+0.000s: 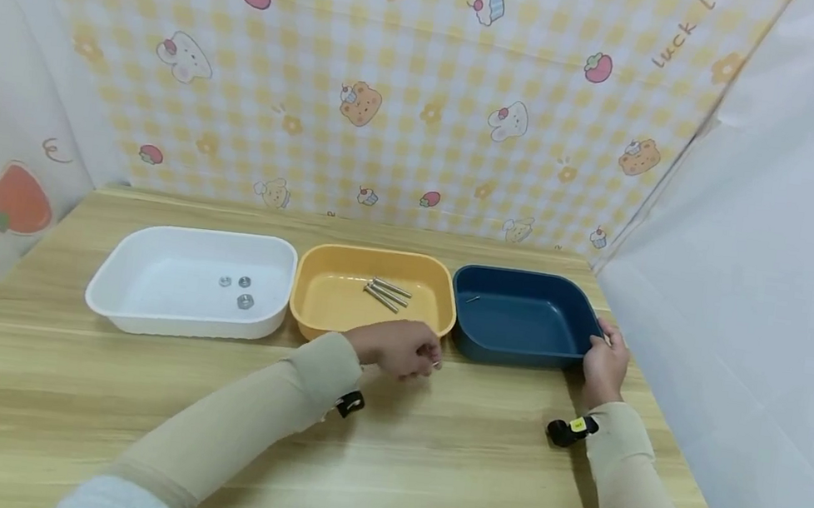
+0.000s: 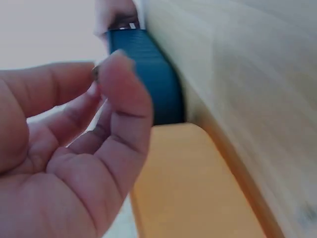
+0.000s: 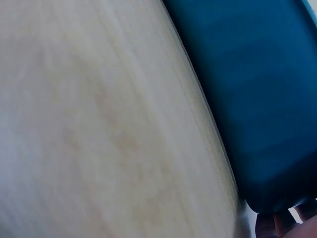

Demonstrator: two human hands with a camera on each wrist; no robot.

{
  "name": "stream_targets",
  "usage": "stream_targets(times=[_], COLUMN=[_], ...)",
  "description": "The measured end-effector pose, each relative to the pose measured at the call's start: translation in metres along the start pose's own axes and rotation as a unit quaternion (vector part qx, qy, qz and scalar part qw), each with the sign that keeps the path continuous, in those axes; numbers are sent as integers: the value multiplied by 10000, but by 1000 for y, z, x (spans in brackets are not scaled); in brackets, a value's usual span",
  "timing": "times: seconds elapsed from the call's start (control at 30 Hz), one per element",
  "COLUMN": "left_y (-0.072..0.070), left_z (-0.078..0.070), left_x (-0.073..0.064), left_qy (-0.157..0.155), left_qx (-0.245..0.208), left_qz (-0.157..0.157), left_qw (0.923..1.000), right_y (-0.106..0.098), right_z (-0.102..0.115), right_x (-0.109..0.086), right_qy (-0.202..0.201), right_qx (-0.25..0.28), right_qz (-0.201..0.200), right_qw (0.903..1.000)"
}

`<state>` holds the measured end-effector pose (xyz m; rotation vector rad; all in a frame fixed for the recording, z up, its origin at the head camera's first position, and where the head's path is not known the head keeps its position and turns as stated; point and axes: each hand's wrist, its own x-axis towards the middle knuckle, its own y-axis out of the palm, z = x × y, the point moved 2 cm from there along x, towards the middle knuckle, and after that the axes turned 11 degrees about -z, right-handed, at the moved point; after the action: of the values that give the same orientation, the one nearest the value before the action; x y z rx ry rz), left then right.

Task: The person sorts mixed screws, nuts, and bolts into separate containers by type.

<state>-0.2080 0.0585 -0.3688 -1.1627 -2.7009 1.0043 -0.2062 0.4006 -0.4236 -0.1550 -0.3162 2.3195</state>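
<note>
Between thumb and fingertip, my left hand (image 1: 407,350) pinches a small metal piece (image 2: 96,73), mostly hidden, its kind unclear. That hand is just in front of the yellow bin (image 1: 309,320), near its right front corner. At the right end of the dark blue bin (image 1: 516,356), my right hand (image 1: 604,362) holds the bin's side, thumb near the rim. Inside the blue bin lies one small thin metal piece (image 1: 473,298), perhaps a screw. Several long silvery bolts (image 1: 389,292) lie together in the yellow bin.
To the left stands a white bin (image 1: 180,325) holding three hex nuts (image 1: 245,301). All three bins form a side-by-side row on the wooden table (image 1: 442,476). Behind them hangs a yellow checked cloth (image 1: 418,155), and a pale sheet (image 1: 767,270) borders the right side.
</note>
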Motion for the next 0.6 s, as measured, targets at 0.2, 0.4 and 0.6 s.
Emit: stream_targets(times=[0.2, 0.4, 0.6], left_y=[-1, -1, 7], left_z=[-19, -32, -33], left_x=[32, 66, 96], left_qy=[-252, -883, -1595], left_qx=[-2363, -3988, -4986], left_qz=[-378, -712, -1136], left_qw=[9706, 9100, 8444], right_y=[2, 2, 1], right_z=[-2, -1, -1], right_x=[2, 1, -1], right_qy=[-39, -25, -76], right_qx=[83, 94, 65], right_qz=[-67, -69, -23], right_qw=[9999, 9999, 9999])
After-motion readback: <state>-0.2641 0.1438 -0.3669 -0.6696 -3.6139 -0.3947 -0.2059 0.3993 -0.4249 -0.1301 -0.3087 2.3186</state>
